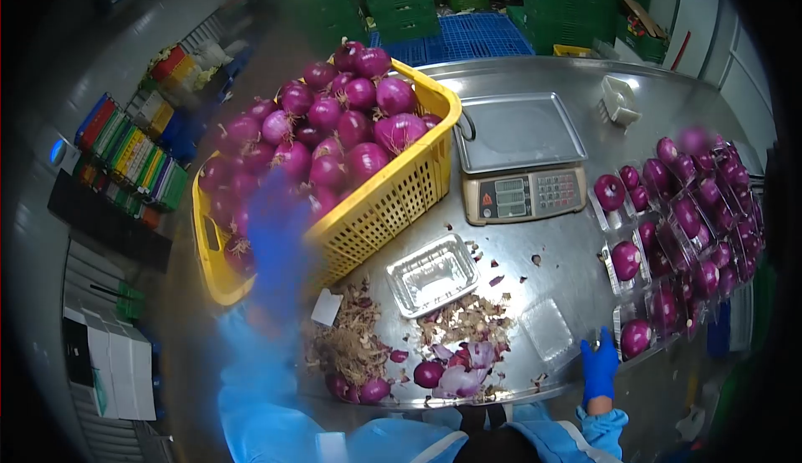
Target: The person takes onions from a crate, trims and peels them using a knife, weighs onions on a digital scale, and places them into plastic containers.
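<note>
Two hands in blue gloves worked at a steel table [576, 271]. The right hand [599, 369], at the lower right of the frame, lay by the near edge with thumb and forefinger a little apart; whether it had hold of anything small, I could not tell. Just beside it lay a flat, clear plastic piece [547, 329]. The left hand [280, 221], a blur at centre left, was over the near side of the crate; its opening and any grip could not be told.

At lower centre, a round purple onion [428, 374] sat against torn purple skins [464, 379], with a brown tangle of dry roots [359, 338] to the left, probably scraps kept close to the body. Behind them sat a shiny clear rectangular tray [432, 275], seemingly set within easy reach of both hands. The perforated yellow crate [376, 217], tilted and heaped with whole purple onions [363, 158], likely leaned so its load came nearer.

The crate's raised rim was the edge to clear on the left; clear plastic packs of onions [626, 260] crowded the right edge. Between them, the bare steel in front of the grey scale [522, 196] offered a low path across. Farther off, a white tray [619, 100] stood at upper right, and stacked green crates [397, 0] rose beyond the table.
</note>
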